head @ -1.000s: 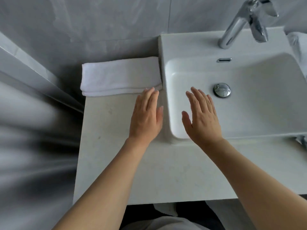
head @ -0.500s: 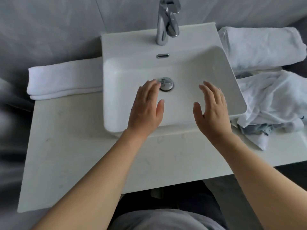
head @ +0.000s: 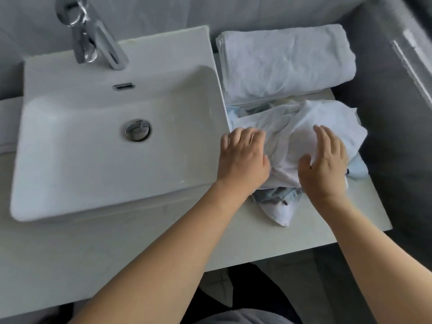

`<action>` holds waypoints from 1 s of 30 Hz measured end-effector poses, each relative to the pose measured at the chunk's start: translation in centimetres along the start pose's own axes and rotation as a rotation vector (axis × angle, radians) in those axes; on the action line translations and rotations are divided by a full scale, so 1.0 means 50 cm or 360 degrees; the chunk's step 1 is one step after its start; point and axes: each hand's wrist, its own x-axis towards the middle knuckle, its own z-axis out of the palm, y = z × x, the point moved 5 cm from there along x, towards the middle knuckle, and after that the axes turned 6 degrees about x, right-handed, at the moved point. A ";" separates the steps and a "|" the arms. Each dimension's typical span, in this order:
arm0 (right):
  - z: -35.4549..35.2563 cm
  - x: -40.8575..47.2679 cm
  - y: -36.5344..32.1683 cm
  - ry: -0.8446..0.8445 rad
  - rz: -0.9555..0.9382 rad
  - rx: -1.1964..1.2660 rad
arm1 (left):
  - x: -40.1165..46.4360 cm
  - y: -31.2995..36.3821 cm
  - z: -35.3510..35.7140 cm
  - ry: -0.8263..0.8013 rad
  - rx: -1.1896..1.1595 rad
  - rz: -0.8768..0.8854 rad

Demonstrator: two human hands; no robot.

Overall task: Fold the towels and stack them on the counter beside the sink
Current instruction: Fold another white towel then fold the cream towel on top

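Lying in a loose heap on the bench [head: 233, 242] just right of the sink [head: 112, 160], the crumpled white towel [head: 304, 127] has both hands on it. Its folds run every way, and one pointed corner hangs toward the front edge of the bench. Under the heap shows a bit of grey-blue cloth [head: 275, 196], and a pale blue piece peeks out at its right side.

The left hand [head: 243, 162] sits at the heap's left edge, against the sink wall, with its fingers [head: 236, 136] curled down into the fabric, gripping a bunch of it. The right hand [head: 325, 164] is over the middle of the heap, its fingers [head: 322, 136] straight and relaxed, the thumb spread; whether the palm touches the towel I cannot tell. Both bare forearms reach in from the bottom of the view.

Behind the heap, against the grey wall, a folded white towel [head: 287, 61] lies flat on the bench, its layered edge facing the sink. Between it and the heap something small and pale shows, too hidden to name.

The sink is a white rectangular basin standing on the bench, with a chrome drain plug [head: 137, 129], an overflow slot [head: 123, 86] and a chrome tap [head: 93, 36] at its back.
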 end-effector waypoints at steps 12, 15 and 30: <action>0.009 0.078 0.052 -0.0373 0.0039 -0.0180 | 0.086 0.022 0.014 -0.0117 -0.0254 -0.0295; 0.005 0.083 0.054 -0.0343 0.0044 -0.0088 | 0.066 -0.003 -0.019 0.0048 -0.1281 -0.0775; -0.035 0.106 0.015 -0.0532 0.0140 0.0034 | 0.034 0.021 -0.013 -0.0621 -0.0900 -0.0828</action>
